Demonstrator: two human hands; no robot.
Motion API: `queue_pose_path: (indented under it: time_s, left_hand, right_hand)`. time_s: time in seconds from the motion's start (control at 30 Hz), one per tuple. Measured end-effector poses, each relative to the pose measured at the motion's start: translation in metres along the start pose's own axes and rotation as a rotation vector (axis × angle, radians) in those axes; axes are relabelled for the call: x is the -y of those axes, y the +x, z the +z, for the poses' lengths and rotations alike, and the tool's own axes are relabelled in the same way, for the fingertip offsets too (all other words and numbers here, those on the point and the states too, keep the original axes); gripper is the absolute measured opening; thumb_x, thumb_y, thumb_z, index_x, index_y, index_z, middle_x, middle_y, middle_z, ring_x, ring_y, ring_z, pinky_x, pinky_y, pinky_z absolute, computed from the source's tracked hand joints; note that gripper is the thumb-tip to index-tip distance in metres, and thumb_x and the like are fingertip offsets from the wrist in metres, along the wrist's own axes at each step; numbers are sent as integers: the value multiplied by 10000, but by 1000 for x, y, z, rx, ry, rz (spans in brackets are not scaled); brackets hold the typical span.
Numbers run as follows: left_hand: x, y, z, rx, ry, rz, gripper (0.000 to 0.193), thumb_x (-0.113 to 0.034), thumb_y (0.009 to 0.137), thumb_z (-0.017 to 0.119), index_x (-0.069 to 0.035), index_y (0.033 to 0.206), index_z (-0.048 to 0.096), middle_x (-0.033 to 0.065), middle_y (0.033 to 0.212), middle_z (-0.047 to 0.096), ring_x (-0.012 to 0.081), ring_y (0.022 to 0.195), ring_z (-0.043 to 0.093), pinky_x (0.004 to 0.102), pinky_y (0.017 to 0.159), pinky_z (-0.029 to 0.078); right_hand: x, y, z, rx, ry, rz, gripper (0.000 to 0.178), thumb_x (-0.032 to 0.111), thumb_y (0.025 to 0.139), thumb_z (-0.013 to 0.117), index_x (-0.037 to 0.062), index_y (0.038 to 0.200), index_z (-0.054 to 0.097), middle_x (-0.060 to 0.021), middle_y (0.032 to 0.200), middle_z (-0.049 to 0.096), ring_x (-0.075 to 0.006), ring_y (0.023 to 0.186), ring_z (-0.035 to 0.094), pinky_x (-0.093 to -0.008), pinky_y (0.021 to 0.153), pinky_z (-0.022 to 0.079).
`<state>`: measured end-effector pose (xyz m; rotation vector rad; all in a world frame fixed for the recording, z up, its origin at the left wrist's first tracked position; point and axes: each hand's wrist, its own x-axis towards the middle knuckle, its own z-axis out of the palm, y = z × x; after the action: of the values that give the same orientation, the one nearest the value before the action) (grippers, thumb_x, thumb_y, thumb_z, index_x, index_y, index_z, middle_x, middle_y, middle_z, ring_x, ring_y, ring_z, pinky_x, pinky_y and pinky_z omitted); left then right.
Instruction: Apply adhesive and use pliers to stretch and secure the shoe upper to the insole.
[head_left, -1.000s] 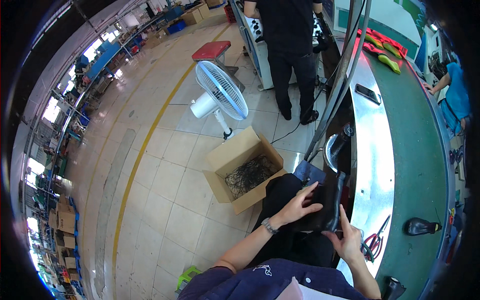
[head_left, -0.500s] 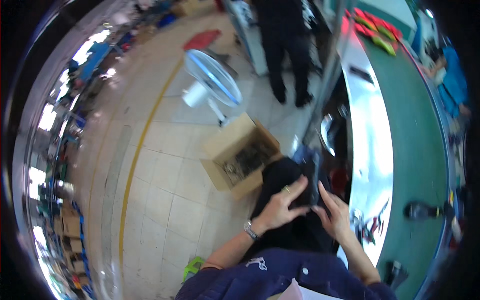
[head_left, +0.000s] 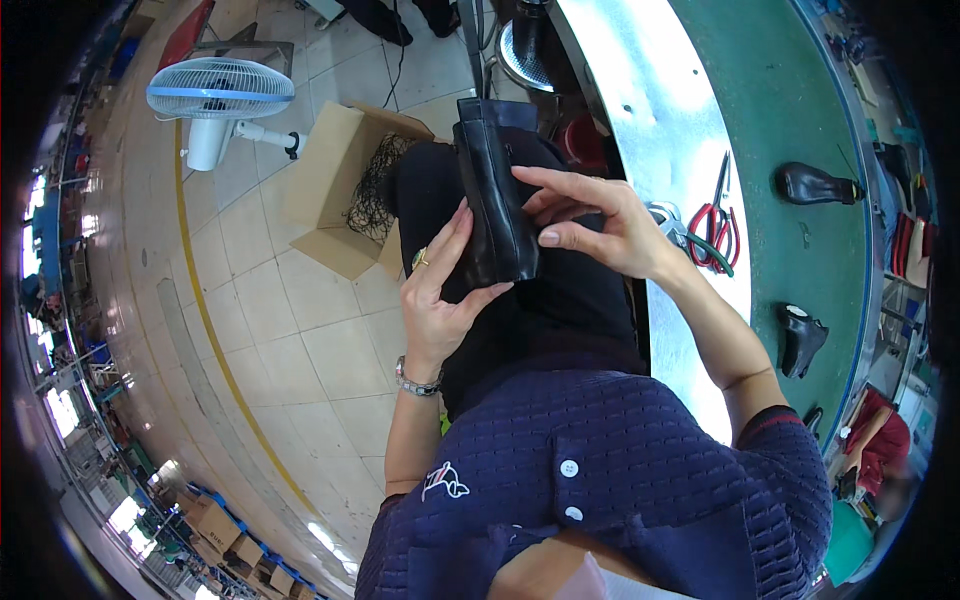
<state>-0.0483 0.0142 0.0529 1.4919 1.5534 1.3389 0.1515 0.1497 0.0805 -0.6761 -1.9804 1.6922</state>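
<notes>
A long black leather shoe upper [head_left: 492,205] with a seam down its length stands over my lap. My left hand [head_left: 438,285] grips it, fingers along its left side and thumb under its lower edge. On its right side, my right hand [head_left: 605,222] has the index finger and thumb spread apart, their tips at the leather; the other fingers are bent. Close to my right wrist, on the metal ledge, lie red-handled pliers [head_left: 715,235] and a tool with a green handle [head_left: 700,250].
An open cardboard box [head_left: 335,190] with dark stringy material sits on the floor at left, near a white fan [head_left: 215,105]. Along my right run a shiny metal ledge [head_left: 650,60] and a green conveyor belt [head_left: 760,90] bearing black shoes [head_left: 815,185]. A post-like machine [head_left: 478,50] rises ahead.
My view has swung right and down, so the fan and box appear further left. My left hand still holds the upper; my right hand's fingers have moved to its upper right side.
</notes>
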Motion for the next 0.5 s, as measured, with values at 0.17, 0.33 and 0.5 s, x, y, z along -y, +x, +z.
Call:
queue_pose_path:
  time_s: [0.17, 0.33, 0.5]
  left_hand:
    - [-7, -10, -5, 71, 26, 18, 710, -138, 671, 843, -8, 1309, 563, 191, 1378, 523, 279, 1229, 559, 361, 1018, 451]
    - [-17, -18, 0, 53, 300, 154, 692, -163, 644, 861, 14, 1258, 595, 200, 1292, 585, 293, 1134, 622, 344, 937, 517]
    - [-15, -27, 4, -12, 393, 141, 708, -159, 548, 898, 6, 1188, 646, 171, 1157, 672, 267, 1029, 681, 324, 862, 553]
  right_hand:
    - [10, 21, -9, 116, -233, -152, 718, 298, 727, 796, 183, 1383, 529, -80, 870, 665, -190, 744, 639, -324, 715, 550]
    - [14, 48, -16, 490, -350, -131, 658, 381, 683, 806, 201, 1283, 604, -53, 927, 698, -179, 666, 632, -333, 602, 536]
    - [14, 46, -7, 559, -349, -101, 516, 346, 698, 818, 167, 1149, 643, -18, 986, 704, -180, 675, 641, -321, 593, 526]
